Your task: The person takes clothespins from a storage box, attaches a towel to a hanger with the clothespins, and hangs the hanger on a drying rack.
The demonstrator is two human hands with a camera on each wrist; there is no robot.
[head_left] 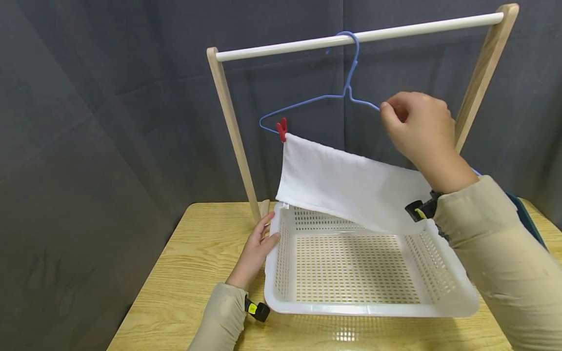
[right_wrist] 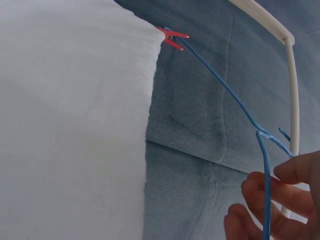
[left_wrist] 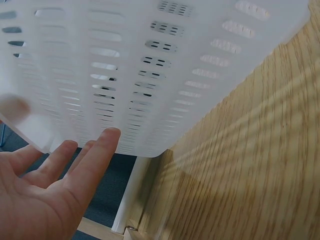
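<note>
A blue wire clothes hanger (head_left: 303, 103) hangs by its hook from the white bar of a rack. A red clothespin (head_left: 282, 129) fastens one corner of a white towel (head_left: 338, 178) to the hanger's left end. The towel slopes down to the right over the basket, its right end partly behind my forearm. My right hand (head_left: 421, 131) holds the hanger's right arm, the wire (right_wrist: 266, 195) running between thumb and curled fingers. My left hand (head_left: 256, 248) grips the left rim of a white perforated basket (head_left: 373, 309), thumb over the rim. Its fingers (left_wrist: 102, 155) lie against the outer wall.
The rack has a white bar (head_left: 290, 49) and wooden legs (head_left: 237, 141) standing at the table's back. A dark green object (head_left: 527, 222) lies at the right, partly hidden by my sleeve. Wood-grain tabletop (head_left: 189, 263) shows left of the basket. A dark curtain (head_left: 110, 122) hangs behind.
</note>
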